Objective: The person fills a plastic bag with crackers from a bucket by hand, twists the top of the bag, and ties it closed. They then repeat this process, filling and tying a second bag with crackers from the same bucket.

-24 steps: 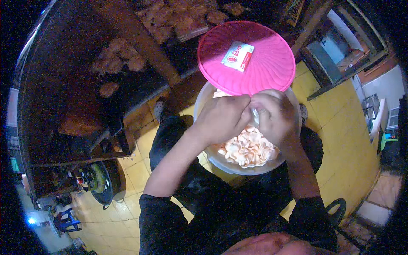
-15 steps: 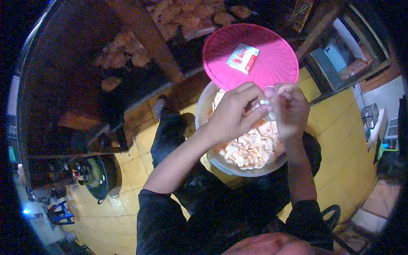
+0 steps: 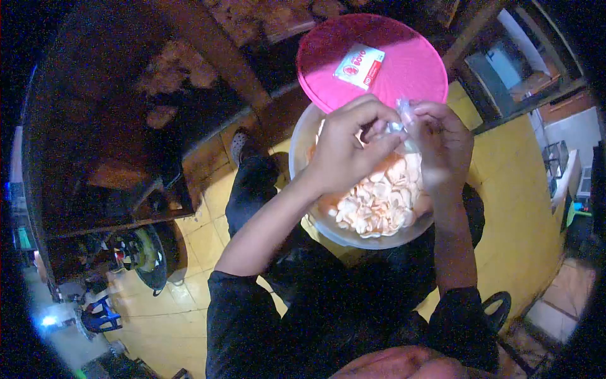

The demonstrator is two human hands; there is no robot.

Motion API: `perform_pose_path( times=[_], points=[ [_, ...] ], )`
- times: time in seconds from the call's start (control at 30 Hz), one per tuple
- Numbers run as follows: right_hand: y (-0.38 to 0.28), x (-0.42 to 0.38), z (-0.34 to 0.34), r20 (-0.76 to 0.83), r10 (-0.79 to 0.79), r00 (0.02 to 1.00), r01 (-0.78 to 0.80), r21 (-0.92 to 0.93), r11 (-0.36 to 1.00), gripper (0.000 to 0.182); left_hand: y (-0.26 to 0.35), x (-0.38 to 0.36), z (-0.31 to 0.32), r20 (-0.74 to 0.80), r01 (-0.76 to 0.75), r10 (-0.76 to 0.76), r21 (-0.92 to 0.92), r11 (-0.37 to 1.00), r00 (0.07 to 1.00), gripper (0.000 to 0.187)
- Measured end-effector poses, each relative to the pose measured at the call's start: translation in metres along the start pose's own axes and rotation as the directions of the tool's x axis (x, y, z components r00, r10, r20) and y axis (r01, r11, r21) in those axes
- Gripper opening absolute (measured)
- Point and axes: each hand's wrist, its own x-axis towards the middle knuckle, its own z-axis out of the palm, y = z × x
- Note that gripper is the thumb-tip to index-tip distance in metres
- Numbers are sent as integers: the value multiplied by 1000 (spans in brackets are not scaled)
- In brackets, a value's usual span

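Note:
Between my legs stands a round translucent tub (image 3: 355, 239) filled with pale pinkish crackers (image 3: 379, 205). Above the crackers, my left hand (image 3: 353, 142) pinches a small clear plastic bag (image 3: 407, 120) from the left. My right hand (image 3: 445, 139) has its fingers closed on the same bag from the right, near its twisted upper part. The lower part of the bag is partly hidden by my hands. Behind the tub's far rim lies a ribbed pink lid (image 3: 398, 41), with a white and red packet (image 3: 360, 66) on it.
Dark wooden shelving (image 3: 233, 54) stands at the left and back. A dark wok-like pan (image 3: 151, 259) is on the yellow tiled floor at the lower left, near a blue stool (image 3: 104, 316). A wooden-framed cabinet (image 3: 505, 69) stands at the upper right.
The view has shifted slightly. My hands have moved a little apart, and more of the plastic bag shows above my fingers.

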Motion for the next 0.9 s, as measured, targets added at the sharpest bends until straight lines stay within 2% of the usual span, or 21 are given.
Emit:
perform_pose_path(
  times=[0.03, 0.1, 0.17, 0.23, 0.27, 0.3, 0.33, 0.37, 0.4, 0.43, 0.47, 0.5, 0.6, 0.67, 0.7, 0.73, 0.77, 0.83, 0.87, 0.9],
  points=[
    [1, -1, 1, -7, 8, 1000, -8, 0, 1000, 15, -3, -1, 1, 8, 6, -6, -4, 1000, 1000, 15],
    [2, -1, 2, 2, -12, 1000, 12, -151, 988, 16, -9, 0, 4, -63, -19, 15, -71, 997, 998, 12],
    [8, 0, 1, 31, -59, 998, 63, -156, 986, 16, -10, 1, 4, -85, -28, 20, -95, 995, 996, 11],
    [14, 2, -1, 59, -105, 993, 113, -156, 981, 17, -10, 0, 0, -68, 21, -25, -57, 998, 997, 9],
    [18, 3, -7, 130, -105, 986, 128, -182, 975, 18, -8, 0, -1, -65, 24, -28, -57, 998, 997, 9],
    [20, 4, -12, 201, -103, 974, 145, -207, 967, 19, -4, 0, -3, -10, 68, -69, -35, 997, 998, 8],
    [19, 3, -16, 200, -103, 974, 145, -208, 967, 19, -1, 0, -4, 44, 110, -109, -10, 994, 993, 7],
    [17, 2, -19, 227, 11, 974, 50, -262, 964, 18, -4, 0, -7, 44, 109, -109, -10, 994, 993, 7],
    [15, 0, -21, 248, 125, 961, -42, -317, 948, 17, -9, 0, -9, 126, 86, -87, 10, 996, 988, 9],
    [14, 0, -21, 249, 123, 961, -40, -317, 948, 17, -13, 1, -11, 206, 62, -66, 28, 998, 976, 10],
    [14, -2, -21, 253, 126, 959, -11, -410, 912, 14, -16, 1, -9, 195, -18, 16, 10, 1000, 981, 14],
    [14, -3, -20, 258, 127, 958, 19, -497, 867, 13, -14, 2, -8, 193, -20, 17, 12, 1000, 981, 14],
    [12, -6, -12, 179, 56, 982, 48, -530, 847, 11, -5, 3, -4, 146, -186, 156, 228, 956, 977, 13],
    [11, -6, -8, 167, 8, 986, 87, -549, 832, 12, -10, 3, 2, 104, -195, 174, 240, 951, 979, 14],
    [10, -4, -5, 118, -84, 989, 132, -492, 860, 11, -13, 3, 2, 64, -202, 192, 252, 947, 979, 14],
    [10, -3, 0, 67, -174, 982, 186, -430, 883, 11, -13, 2, -1, 80, -140, 125, 210, 968, 989, 16],
    [11, -2, 2, 87, -190, 978, 209, -412, 887, 11, -12, 1, -2, 61, -140, 130, 235, 962, 990, 16],
    [13, -1, -2, 88, -254, 963, 263, -502, 824, 11, -17, -1, 0, 67, -95, 90, 76, 993, 994, 19],
    [8, -2, -5, 131, -171, 977, 215, -542, 813, 16, -30, -2, 6, 12, -170, 169, 16, 985, 985, 20],
    [10, -4, -6, 153, -184, 971, 237, -523, 818, 16, -32, -4, 8, 7, -157, 157, 37, 987, 988, 19]
  ],
)
